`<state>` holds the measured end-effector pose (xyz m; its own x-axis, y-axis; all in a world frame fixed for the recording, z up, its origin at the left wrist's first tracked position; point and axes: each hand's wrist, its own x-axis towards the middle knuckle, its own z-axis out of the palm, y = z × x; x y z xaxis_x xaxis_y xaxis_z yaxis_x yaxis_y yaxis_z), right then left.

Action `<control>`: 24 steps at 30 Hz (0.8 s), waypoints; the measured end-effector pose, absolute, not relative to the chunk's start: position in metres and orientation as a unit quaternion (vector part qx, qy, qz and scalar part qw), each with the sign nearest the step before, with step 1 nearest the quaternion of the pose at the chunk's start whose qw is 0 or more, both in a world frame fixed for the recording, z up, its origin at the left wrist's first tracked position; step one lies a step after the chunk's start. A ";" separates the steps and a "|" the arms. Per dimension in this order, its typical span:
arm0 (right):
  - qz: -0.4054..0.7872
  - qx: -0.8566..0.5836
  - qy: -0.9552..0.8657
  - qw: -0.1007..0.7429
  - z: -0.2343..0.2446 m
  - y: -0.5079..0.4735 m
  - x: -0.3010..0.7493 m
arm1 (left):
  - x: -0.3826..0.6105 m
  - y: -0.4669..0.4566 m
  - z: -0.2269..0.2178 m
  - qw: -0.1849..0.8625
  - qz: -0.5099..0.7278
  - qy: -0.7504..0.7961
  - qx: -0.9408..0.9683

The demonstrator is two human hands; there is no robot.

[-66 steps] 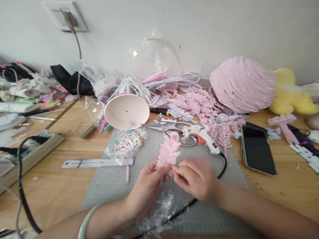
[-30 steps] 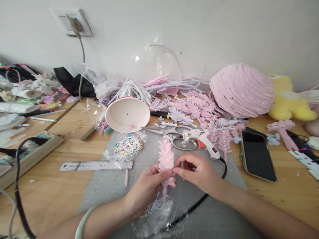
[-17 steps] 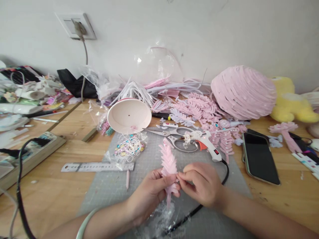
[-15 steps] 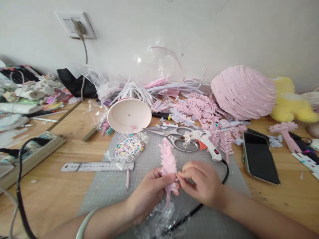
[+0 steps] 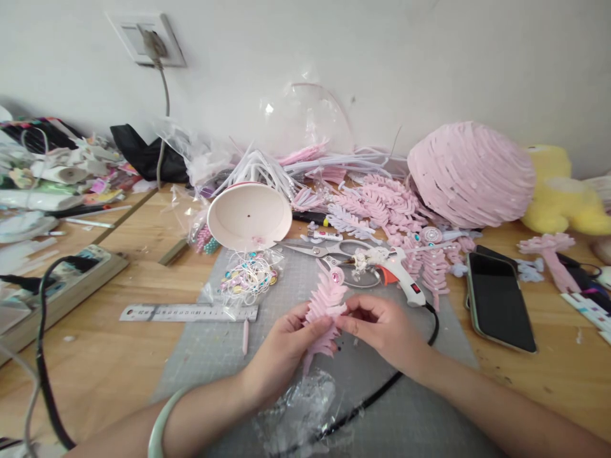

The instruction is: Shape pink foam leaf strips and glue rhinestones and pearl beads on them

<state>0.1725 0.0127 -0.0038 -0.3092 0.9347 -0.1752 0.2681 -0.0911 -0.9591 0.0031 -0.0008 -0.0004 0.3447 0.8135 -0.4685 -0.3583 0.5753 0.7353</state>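
Note:
A pink feather-shaped piece of fuzzy pipe cleaner [image 5: 326, 298], with a round pink gem near its top, is held upright but slightly tilted above the grey cutting mat [image 5: 200, 362]. My left hand [image 5: 293, 340] grips its lower half between thumb and fingers. On its right edge, my right hand [image 5: 377, 324] pinches one of the side fronds with thumb and forefinger. Just beyond lie the scissors [image 5: 310, 250] and a white hot glue gun [image 5: 403, 277] with an orange trigger. Below my hands is a crumpled clear plastic bag [image 5: 305, 407].
Finished pink pieces [image 5: 382, 203] pile up at the back, beside a large pink wrapped dome [image 5: 470, 175]. A white bowl [image 5: 267, 216], a steel ruler [image 5: 186, 312] and a bag of gems [image 5: 251, 280] lie left. Two phones [image 5: 499, 302] are right; a power strip [image 5: 81, 280] is far left.
The feather-shaped piece has turned and leans right, so its pink gem faces me more. My right hand has moved slightly left and now pinches higher on its edge.

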 end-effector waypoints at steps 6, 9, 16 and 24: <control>0.439 -0.479 -0.687 0.325 0.000 0.012 0.174 | 0.002 0.001 -0.003 0.773 0.364 0.442 0.275; 0.442 -0.481 -0.683 0.327 -0.001 0.012 0.175 | 0.003 0.002 -0.003 0.781 0.366 0.430 0.266; 0.318 -0.417 -0.776 0.351 -0.003 0.013 0.179 | -0.001 0.001 0.001 0.803 0.335 0.412 0.272; 0.206 -0.381 -0.816 0.383 -0.002 0.010 0.179 | -0.001 -0.002 0.002 0.821 0.355 0.398 0.204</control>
